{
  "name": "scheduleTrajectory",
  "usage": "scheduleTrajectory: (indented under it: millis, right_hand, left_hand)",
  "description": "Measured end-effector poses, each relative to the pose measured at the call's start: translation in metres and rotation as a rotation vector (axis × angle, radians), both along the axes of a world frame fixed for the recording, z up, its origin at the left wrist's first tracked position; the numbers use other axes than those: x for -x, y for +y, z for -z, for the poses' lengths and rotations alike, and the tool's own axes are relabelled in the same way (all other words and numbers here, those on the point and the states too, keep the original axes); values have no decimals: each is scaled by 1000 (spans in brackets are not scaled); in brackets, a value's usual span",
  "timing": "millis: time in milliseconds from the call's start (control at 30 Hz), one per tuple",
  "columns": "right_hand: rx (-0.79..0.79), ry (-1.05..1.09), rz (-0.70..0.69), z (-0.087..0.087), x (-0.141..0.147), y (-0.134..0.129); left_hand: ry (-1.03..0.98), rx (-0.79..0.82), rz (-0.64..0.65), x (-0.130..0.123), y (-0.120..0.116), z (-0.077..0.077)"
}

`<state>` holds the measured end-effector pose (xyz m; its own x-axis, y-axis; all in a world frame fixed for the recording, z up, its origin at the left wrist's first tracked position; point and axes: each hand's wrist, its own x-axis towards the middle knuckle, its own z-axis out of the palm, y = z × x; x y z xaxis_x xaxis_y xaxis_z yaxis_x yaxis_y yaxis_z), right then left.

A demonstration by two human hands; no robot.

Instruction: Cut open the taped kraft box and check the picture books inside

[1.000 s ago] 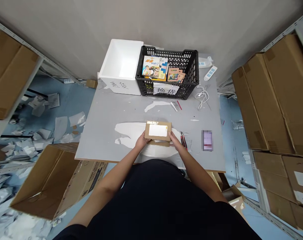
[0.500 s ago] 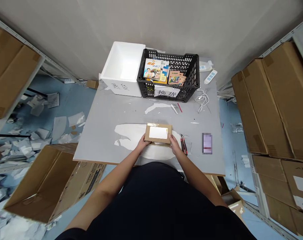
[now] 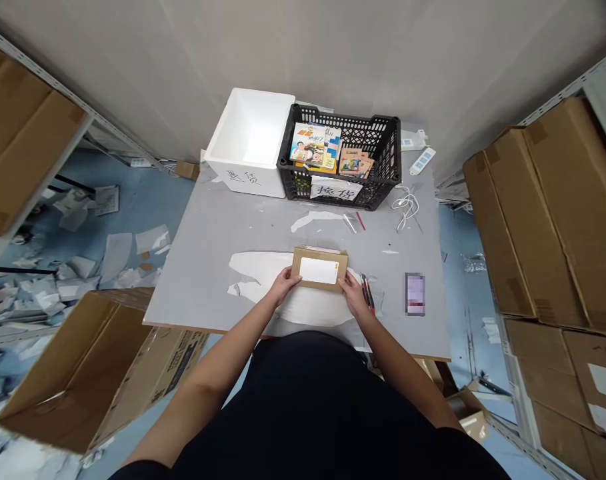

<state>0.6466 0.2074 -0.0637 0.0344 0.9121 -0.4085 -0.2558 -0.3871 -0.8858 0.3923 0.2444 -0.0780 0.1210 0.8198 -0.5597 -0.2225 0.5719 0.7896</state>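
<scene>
Grey table, littered blue floor, labelled box

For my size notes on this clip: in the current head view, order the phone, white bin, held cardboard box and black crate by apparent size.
1. black crate and white bin: too close to rank
2. cardboard box
3. phone

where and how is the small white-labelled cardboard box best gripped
Probably by its short ends, one from each side: the box is flat-faced and longer crosswise, so opposed grips should balance it. The left hand and right hand hold it near its lower corners.
</scene>
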Motion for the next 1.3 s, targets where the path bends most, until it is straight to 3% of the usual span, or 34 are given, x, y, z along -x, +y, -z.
scheduleTrajectory:
  millis: [167, 267, 367, 433, 533, 700, 967, 1100, 1167, 1300]
  right_hand:
    - [-27, -127, -52, 31, -13, -21]
    - [6, -232, -89, 46, -14, -39]
    - [-19, -358, -98, 50, -13, -52]
    - [-36, -419, -106, 48, -13, -56]
    - [-20, -414, -150, 42, -16, -60]
    - [56, -297, -209, 29, -22, -65]
    - [260, -149, -213, -6, -21, -64]
    - [227, -158, -180, -19, -7, -63]
    - [161, -156, -166, -18, -1, -65]
    - [114, -239, -77, -5, -6, -74]
  left_hand:
    - [24, -98, 112, 12, -17, 15]
    - [184, -115, 215, 19, -28, 20]
    - [403, -147, 278, 21, -37, 15]
    - [441, -192, 327, 21, -42, 5]
    - [319, -170, 397, 24, -47, -17]
    - [206, -11, 300, 23, -52, -40]
    - [377, -156, 176, 10, -83, -30]
    - [661, -356, 115, 15, -94, -29]
    - [814, -526, 198, 17, -97, -33]
    - [825, -817, 577, 8, -100, -44]
